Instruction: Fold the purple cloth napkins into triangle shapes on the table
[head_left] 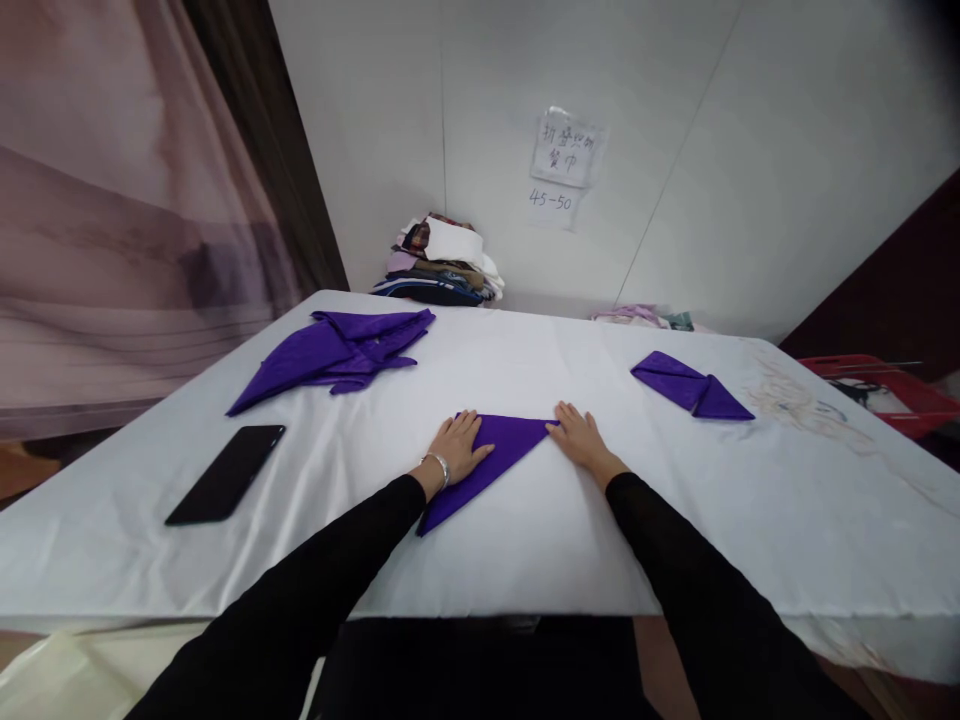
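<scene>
Purple cloth is lying folded to a triangle on the white-draped desk, near edge side. Left hand flat on its left part, fingers spread, no grip. Right hand at the right tip, fingers extended, also not gripping. My read: light, limp, not fragile, layers may slide. Take it by the pointed corners, palm pinning the folds.
</scene>
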